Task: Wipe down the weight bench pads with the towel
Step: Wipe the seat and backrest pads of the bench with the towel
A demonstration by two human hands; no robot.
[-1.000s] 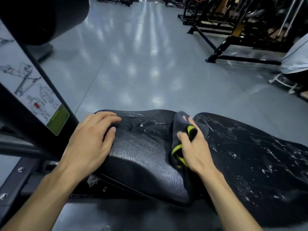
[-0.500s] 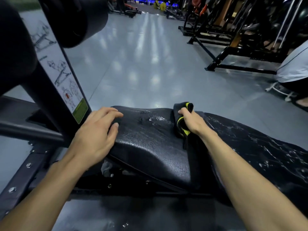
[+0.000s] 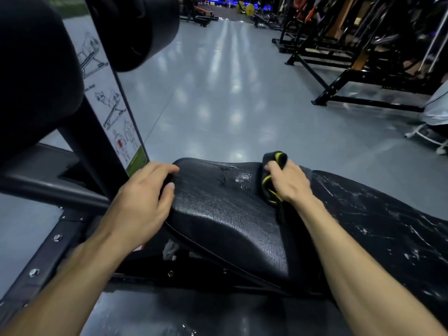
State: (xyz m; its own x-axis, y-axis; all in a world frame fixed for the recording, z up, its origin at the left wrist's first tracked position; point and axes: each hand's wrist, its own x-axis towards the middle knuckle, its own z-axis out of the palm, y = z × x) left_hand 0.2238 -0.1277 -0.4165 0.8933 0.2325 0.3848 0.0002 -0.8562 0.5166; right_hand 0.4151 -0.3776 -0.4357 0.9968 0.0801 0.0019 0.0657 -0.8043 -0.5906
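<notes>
A black textured seat pad (image 3: 225, 221) lies in front of me, with wet drops near its far edge. To its right runs the longer back pad (image 3: 378, 219), streaked with white spray. My right hand (image 3: 288, 184) grips a dark towel with yellow-green trim (image 3: 272, 163), bunched in the gap between the two pads at their far side. My left hand (image 3: 143, 202) rests on the seat pad's left end, its fingers curled over the edge.
A black upright with an instruction sticker (image 3: 114, 122) and two black roller pads (image 3: 143, 27) stand close on the left. Black machine frames (image 3: 358, 76) line the right side. A person in white (image 3: 436, 110) sits at the far right. Grey glossy floor (image 3: 218, 93) stretches ahead.
My right hand has slid the towel along the gap away from me, up to the pads' far edge. My left hand has kept its place on the seat pad's left end.
</notes>
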